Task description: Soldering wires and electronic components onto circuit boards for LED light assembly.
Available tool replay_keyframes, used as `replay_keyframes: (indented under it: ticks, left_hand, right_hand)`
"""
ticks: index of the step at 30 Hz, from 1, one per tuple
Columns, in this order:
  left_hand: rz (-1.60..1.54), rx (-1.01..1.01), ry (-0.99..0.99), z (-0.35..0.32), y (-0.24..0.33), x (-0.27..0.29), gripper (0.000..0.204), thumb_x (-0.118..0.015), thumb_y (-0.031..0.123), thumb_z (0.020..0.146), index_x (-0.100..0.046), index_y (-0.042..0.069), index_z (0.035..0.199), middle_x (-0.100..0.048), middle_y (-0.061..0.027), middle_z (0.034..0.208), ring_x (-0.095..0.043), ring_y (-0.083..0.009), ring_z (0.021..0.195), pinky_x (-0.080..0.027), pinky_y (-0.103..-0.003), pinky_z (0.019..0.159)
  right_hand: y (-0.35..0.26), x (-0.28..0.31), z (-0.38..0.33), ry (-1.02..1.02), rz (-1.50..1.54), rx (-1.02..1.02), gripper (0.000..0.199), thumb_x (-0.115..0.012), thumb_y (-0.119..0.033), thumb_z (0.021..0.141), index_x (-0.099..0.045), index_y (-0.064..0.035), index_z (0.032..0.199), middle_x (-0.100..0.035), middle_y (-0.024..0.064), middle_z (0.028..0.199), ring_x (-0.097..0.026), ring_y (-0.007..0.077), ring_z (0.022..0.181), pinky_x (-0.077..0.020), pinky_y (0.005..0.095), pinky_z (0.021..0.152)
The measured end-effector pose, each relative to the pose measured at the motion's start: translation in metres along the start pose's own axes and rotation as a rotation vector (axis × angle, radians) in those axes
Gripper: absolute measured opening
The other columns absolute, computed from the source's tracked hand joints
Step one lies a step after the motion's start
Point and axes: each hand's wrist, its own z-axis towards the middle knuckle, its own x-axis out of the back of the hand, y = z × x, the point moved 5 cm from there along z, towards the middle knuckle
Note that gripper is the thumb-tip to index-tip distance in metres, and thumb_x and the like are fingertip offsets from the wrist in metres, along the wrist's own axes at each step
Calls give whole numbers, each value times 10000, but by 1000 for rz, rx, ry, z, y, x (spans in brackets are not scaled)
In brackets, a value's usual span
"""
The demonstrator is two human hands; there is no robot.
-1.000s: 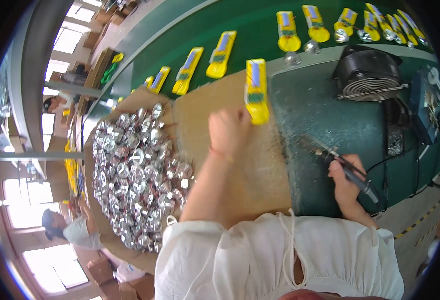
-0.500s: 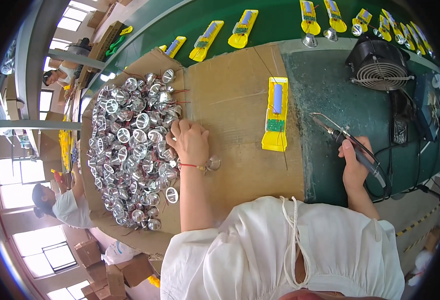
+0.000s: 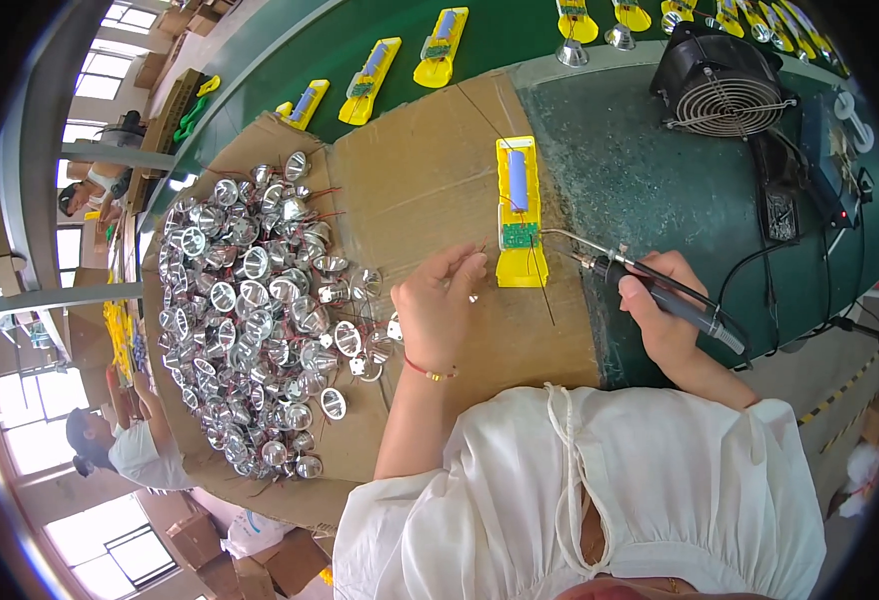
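My left hand is closed in a pinch just left of a yellow plastic housing. A thin wire end seems to show at the fingertips, but what they grip is too small to make out. The housing holds a purple cylindrical battery and a small green circuit board, with thin dark wires trailing off. A soldering iron is gripped in my right hand. The bent metal tube along the iron reaches the board's right edge; I cannot tell whether it touches.
Silver reflector cups with red wires heap on cardboard at left. Several yellow housings line the far green surface. A black fan and cables stand at right. Two people work beyond the left side.
My left hand has moved from the reflector pile toward the housing, its fingers now pinched. My right hand has brought the soldering iron left to the circuit board. The whole view has shifted somewhat.
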Motion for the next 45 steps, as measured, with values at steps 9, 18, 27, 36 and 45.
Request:
replay_keyframes:
  ticks: [9, 18, 27, 36, 45]
  left_hand:
    - [32, -125, -66, -1, 0, -20, 92, -661, 83, 761, -636, -6, 773, -589, -103, 764, -575, -199, 642, -471, -285, 574]
    - [47, -162, -77, 1, 1, -29, 92, -661, 72, 757, -624, -11, 748, -588, -102, 769, -575, -192, 624, -471, -281, 561]
    - [22, -137, -97, 2, 0, -28, 95, -658, 70, 759, -624, -17, 741, -583, -102, 771, -580, -182, 609, -475, -273, 557]
    - [53, -128, -156, 0, 3, -27, 109, -705, 39, 712, -619, -18, 747, -585, -75, 799, -582, -133, 670, -480, -246, 599]
    - [477, -651, 17, -12, 35, -18, 158, -728, 42, 634, -610, 51, 740, -581, -69, 843, -555, -210, 699, -440, -320, 633]
  right_hand:
    - [-2, -13, 4, -59, -31, -28, 156, -680, -111, 760, -557, -17, 782, -577, 26, 628, -513, 51, 554, -404, 214, 494]
    - [2, -14, 4, -62, -27, -80, 159, -677, -113, 764, -548, -20, 766, -570, 18, 608, -501, 40, 544, -396, 214, 482]
    - [2, -5, 1, 15, 34, -51, 140, -662, -81, 781, -541, -15, 802, -561, 4, 653, -486, 33, 581, -400, 200, 510]
    - [4, -5, 0, 11, 16, -74, 134, -656, -74, 783, -537, -17, 809, -564, 6, 659, -488, 33, 586, -403, 196, 517]
    - [6, -5, 3, -4, 55, -82, 142, -658, -76, 783, -533, -16, 814, -565, 7, 659, -489, 35, 581, -403, 197, 514]
